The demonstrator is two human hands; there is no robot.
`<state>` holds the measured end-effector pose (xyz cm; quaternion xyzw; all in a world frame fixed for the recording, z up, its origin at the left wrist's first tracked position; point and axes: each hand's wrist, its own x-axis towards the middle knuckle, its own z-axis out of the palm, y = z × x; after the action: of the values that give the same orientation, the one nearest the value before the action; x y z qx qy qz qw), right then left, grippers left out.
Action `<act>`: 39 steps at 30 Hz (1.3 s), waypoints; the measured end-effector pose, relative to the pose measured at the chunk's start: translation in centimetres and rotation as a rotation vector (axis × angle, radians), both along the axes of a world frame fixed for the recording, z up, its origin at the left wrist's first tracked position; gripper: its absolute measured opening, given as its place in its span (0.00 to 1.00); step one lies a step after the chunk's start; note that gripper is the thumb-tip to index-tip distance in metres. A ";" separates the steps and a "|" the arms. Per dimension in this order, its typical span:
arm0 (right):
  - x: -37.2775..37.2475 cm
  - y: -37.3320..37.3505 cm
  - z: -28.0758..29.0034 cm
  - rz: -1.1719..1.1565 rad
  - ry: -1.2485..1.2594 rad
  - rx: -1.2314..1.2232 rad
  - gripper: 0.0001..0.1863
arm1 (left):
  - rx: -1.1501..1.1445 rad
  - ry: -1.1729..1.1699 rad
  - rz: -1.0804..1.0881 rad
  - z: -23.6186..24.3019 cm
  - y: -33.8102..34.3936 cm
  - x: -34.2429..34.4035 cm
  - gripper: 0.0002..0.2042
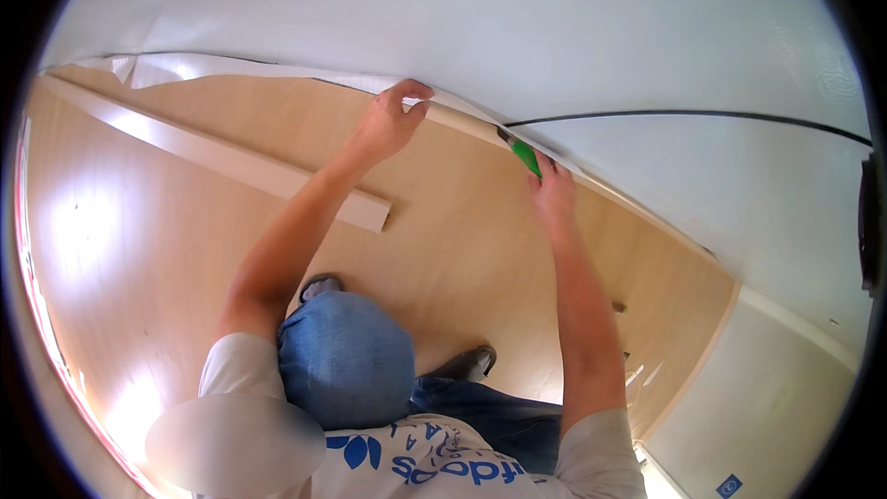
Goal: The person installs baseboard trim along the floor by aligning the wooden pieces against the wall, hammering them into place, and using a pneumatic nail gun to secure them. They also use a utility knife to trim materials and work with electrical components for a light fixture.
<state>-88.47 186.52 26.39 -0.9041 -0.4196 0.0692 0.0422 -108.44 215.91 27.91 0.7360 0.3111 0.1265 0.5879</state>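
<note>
In the head view, our right hand [554,192] grips a green-handled tool [527,158], its tip angled away from us, probably to reach the pale wall's [647,46] foot. Beside it, our left hand [386,127] curls at the white sheet [189,66], perhaps steadying it; whether it pinches, we cannot tell.

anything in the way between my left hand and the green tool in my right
Nothing visible stands between the left hand and the green-handled tool in the right hand. The long pale plank lies off to the left, on the floor, passing beneath the left forearm.
</note>
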 end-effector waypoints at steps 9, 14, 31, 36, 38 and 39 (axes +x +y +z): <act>1.6 -1.5 1.2 0.059 0.015 0.009 0.23 | 0.087 -0.048 0.006 -1.5 0.2 0.3 0.13; 3.0 -3.1 1.9 0.021 0.059 -0.016 0.22 | 0.066 -0.020 -0.006 -1.1 0.1 0.6 0.12; 7.8 -12.0 4.2 -0.114 0.078 -0.122 0.26 | 0.065 0.065 0.017 0.2 -0.8 0.8 0.18; 5.4 -17.0 6.9 -0.278 0.024 -0.170 0.28 | -0.422 -0.058 0.178 0.0 -2.6 1.5 0.22; 1.8 -20.5 5.1 -0.294 0.041 -0.095 0.29 | -0.662 -0.084 0.225 0.3 -3.9 2.5 0.21; -0.8 -21.0 4.3 -0.302 0.071 -0.085 0.29 | -0.757 -0.084 0.204 -0.4 -4.1 2.6 0.20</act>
<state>-89.28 165.51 30.71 -0.9548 -0.2740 0.1116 0.0288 -105.79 211.80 27.56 0.4268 0.3828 0.0906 0.8143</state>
